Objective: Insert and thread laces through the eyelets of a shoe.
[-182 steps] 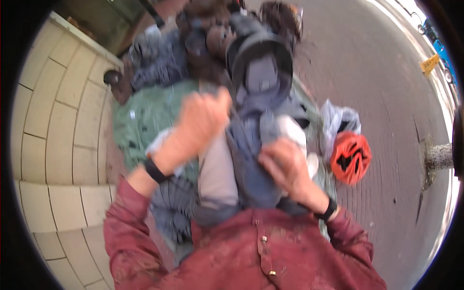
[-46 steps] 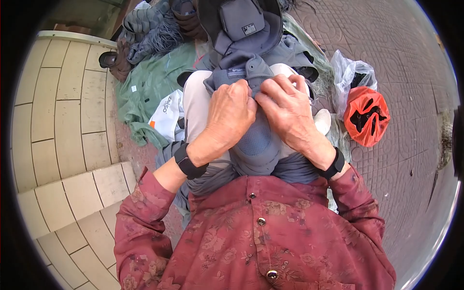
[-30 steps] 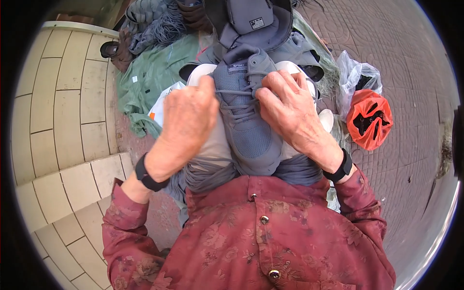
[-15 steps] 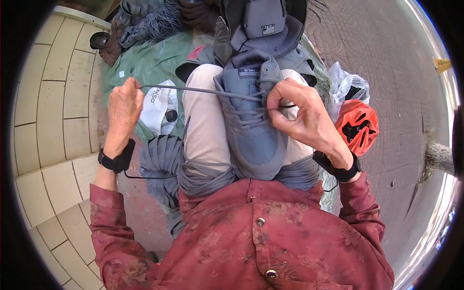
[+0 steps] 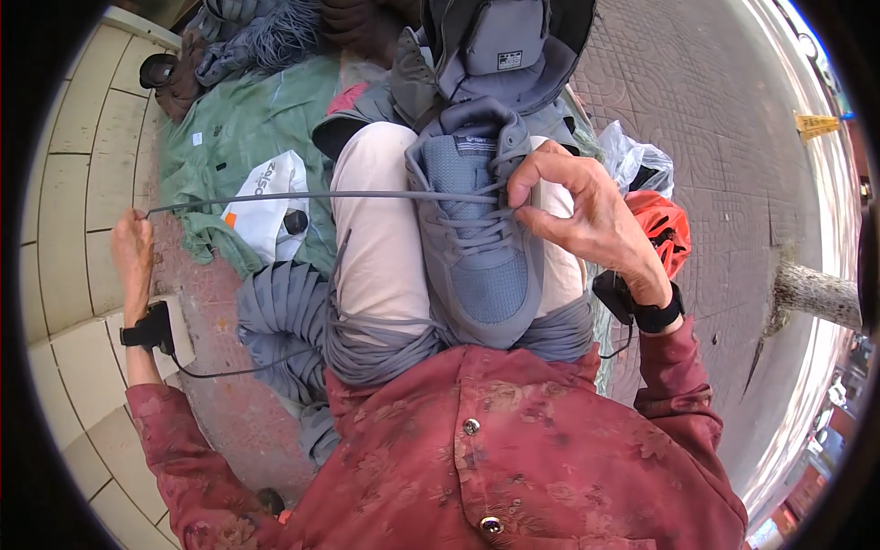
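Observation:
A grey sneaker (image 5: 484,282) rests between my thighs, toe toward me, its lace partly threaded through the eyelets. Far out to the left, my left hand (image 5: 134,249) is closed on the grey shoelace (image 5: 316,194), which runs taut across to the shoe. My right hand (image 5: 587,213) is at the right eyelet row, thumb and forefinger pinched together at the shoe's edge; whether lace is also between them is hidden. A bundle of loose grey laces (image 5: 380,357) drapes over my lap.
Stacked grey shoe parts (image 5: 280,302) lie by my left leg. Beyond are a green sheet (image 5: 266,110), a white bag (image 5: 275,206) and a grey backpack (image 5: 509,41). An orange bag (image 5: 662,229) and a clear plastic bag (image 5: 632,156) sit at right, near a tree trunk (image 5: 816,293).
My left hand has moved out to the left and nearer to me, drawing a longer stretch of lace from the shoe. My right hand stays at the eyelets.

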Tool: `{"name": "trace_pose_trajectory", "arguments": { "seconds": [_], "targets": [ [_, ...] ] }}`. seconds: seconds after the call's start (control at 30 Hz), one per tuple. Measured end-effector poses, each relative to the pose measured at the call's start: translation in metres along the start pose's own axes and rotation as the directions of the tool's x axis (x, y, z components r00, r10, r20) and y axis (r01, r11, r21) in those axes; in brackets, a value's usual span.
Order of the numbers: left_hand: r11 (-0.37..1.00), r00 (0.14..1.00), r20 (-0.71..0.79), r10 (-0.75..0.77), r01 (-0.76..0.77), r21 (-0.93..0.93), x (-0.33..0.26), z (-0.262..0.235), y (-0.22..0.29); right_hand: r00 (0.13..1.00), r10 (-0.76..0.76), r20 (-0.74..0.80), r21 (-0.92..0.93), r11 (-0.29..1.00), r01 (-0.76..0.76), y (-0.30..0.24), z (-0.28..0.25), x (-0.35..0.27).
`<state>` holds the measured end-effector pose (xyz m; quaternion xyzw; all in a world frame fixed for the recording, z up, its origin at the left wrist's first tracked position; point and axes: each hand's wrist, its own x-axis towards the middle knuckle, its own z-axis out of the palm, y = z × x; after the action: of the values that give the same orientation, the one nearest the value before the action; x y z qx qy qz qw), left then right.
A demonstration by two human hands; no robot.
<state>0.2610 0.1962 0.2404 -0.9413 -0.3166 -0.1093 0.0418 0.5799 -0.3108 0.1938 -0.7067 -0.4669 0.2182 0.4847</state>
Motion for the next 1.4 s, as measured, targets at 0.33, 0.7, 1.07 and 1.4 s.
{"name": "trace_pose_trajectory", "arguments": {
  "seconds": [0.33,0.7,1.07,1.4],
  "targets": [
    [0.990,0.999,-0.040,-0.029,0.034,0.135,0.005,-0.027,-0.038,0.955,0.234,-0.181,0.360,0.919,-0.157,0.019,0.009,-0.019],
    [0.642,0.796,0.264,0.545,-0.193,-0.742,-0.032,-0.002,0.281,0.901,0.406,-0.154,0.502,0.817,-0.282,0.017,0.015,-0.037],
    [0.585,0.713,0.092,0.695,-0.487,-0.648,-0.040,-0.025,0.312,0.906,0.390,-0.166,0.458,0.844,-0.279,0.012,0.016,-0.041],
    [0.492,0.584,0.588,0.559,0.337,-0.803,-0.018,-0.057,0.312,0.935,-0.303,-0.182,-0.087,0.952,0.292,-0.023,0.021,0.006]
  ]
}}
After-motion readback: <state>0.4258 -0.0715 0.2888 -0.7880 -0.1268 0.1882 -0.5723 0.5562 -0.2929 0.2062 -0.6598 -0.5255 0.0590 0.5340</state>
